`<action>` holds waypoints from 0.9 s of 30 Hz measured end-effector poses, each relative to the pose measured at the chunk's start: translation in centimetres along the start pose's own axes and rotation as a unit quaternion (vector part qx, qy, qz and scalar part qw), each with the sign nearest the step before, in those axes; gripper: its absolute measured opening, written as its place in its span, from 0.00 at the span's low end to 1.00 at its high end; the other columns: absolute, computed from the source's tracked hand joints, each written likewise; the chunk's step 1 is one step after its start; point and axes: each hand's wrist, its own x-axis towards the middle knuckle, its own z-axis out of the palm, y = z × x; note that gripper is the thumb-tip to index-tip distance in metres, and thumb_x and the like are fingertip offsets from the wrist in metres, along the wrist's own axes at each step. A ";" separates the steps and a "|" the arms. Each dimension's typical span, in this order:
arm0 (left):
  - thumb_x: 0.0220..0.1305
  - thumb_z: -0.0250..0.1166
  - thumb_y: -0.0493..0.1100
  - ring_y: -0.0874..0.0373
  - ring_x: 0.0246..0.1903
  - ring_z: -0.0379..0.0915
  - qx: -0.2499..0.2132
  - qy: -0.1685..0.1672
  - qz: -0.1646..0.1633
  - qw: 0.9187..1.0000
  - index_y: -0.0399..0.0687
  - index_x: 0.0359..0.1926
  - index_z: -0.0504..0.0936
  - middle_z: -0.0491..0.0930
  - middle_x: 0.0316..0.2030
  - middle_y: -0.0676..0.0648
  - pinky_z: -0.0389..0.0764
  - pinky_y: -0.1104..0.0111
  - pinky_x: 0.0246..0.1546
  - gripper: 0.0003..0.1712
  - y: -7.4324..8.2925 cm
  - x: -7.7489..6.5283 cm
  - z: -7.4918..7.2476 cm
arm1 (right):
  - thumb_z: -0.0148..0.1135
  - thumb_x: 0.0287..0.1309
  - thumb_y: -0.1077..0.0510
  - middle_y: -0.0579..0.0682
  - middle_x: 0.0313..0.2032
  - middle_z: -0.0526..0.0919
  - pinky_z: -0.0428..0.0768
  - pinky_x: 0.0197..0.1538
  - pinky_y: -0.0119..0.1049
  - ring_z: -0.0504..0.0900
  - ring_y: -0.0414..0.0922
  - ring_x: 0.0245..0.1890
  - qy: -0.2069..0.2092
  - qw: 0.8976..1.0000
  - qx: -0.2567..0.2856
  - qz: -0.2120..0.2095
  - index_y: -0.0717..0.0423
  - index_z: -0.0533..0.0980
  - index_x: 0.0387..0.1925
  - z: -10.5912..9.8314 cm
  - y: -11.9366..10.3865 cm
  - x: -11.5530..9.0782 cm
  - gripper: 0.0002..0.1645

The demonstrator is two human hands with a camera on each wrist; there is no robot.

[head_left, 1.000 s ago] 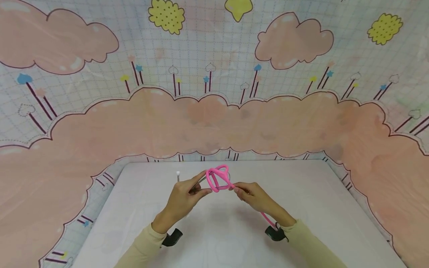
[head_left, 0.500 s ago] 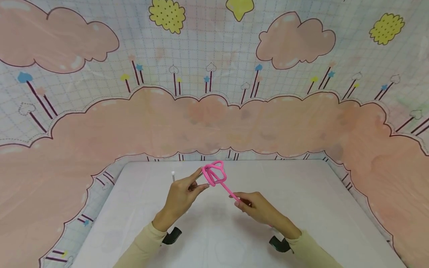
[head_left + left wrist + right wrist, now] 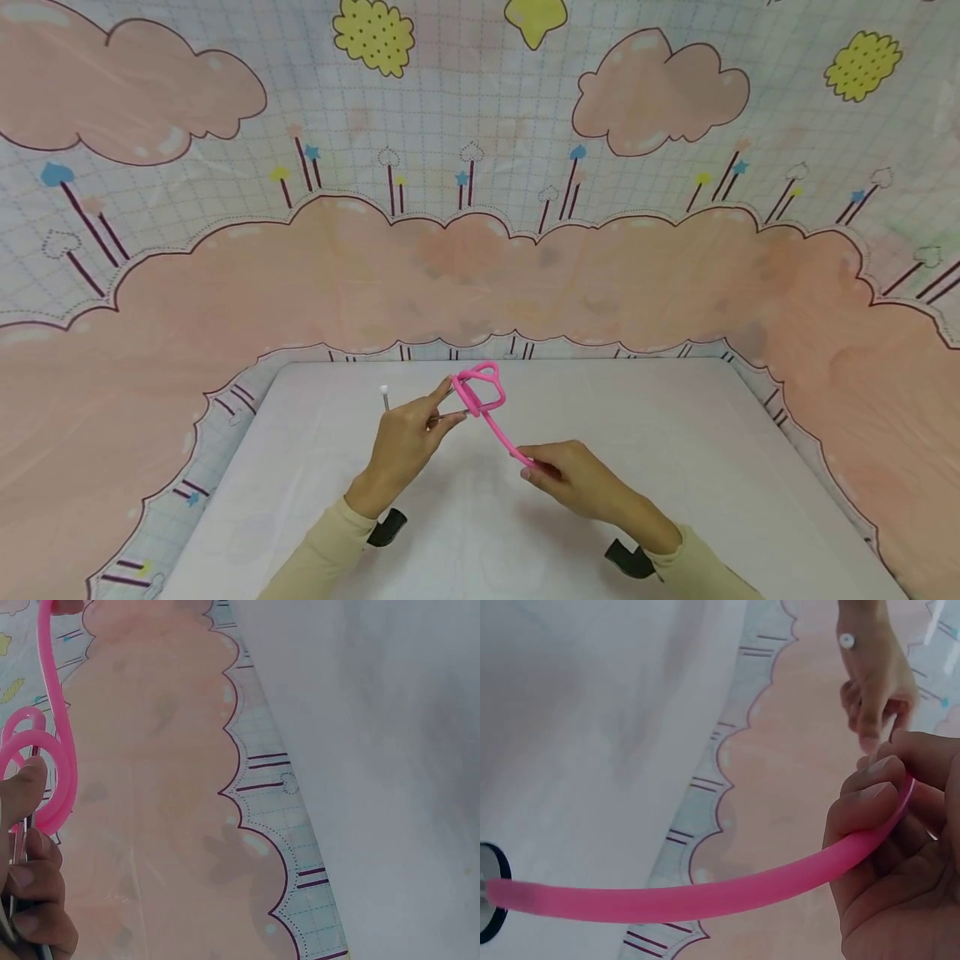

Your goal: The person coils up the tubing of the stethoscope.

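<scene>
Head view: your left hand (image 3: 407, 435) and right hand (image 3: 575, 475) hold a stethoscope (image 3: 469, 400) up over the far half of the white surface (image 3: 465, 533). Your left hand is clamped on its metal ear tubes (image 3: 386, 403); in the left wrist view you have the thumb on the metal just beside the pink loops, and the other fingers curled around the tubes lower down. One white ear tip (image 3: 384, 389) sticks up behind that hand.

Your right hand is clamped on the pink tubing (image 3: 495, 432), pinching it between thumb and fingers. From the bunched loops at your left fingertips, the tubing slants down to your right hand. In the right wrist view it runs on out of your grip in a gentle curve to the round, dark-rimmed chest piece (image 3: 493, 862), which the edge of that view cuts off; you cannot tell from it whether the chest piece touches anything.

Your hands are apart, with the slanting tubing between them. You wear pale yellow sleeves (image 3: 315, 550), and behind the surface a printed cloth (image 3: 525, 283) shows peach clouds and a checked sky.
</scene>
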 end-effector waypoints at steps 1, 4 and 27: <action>0.50 0.70 0.53 0.70 0.16 0.59 0.002 0.001 0.002 1.000 0.44 0.57 0.76 0.73 0.14 0.55 0.61 0.81 0.17 0.34 0.0 0.0 0.0 | 0.52 0.62 0.41 0.37 0.22 0.74 0.70 0.23 0.23 0.65 0.28 0.20 -0.001 1.000 -0.007 -0.001 0.54 0.77 0.54 0.0 -0.1 -0.1 0.28; 0.48 0.72 0.51 0.70 0.16 0.60 0.009 0.001 0.007 1.000 0.44 0.57 0.77 0.74 0.15 0.55 0.63 0.82 0.17 0.34 0.2 -0.1 0.0 | 0.52 0.62 0.40 0.37 0.22 0.74 0.70 0.23 0.23 0.65 0.28 0.20 -0.002 1.000 -0.019 -0.007 0.54 0.77 0.53 -0.1 -0.4 -0.2 0.28; 0.51 0.69 0.54 0.67 0.18 0.75 0.041 -0.048 0.046 0.997 0.48 0.58 0.76 0.81 0.20 0.53 0.74 0.78 0.22 0.32 0.5 -0.8 0.8 | 0.61 0.58 0.55 0.37 0.21 0.74 0.67 0.22 0.20 0.62 0.27 0.18 -0.032 0.993 -0.078 -0.086 0.53 0.80 0.49 -2.2 -2.2 0.0 0.16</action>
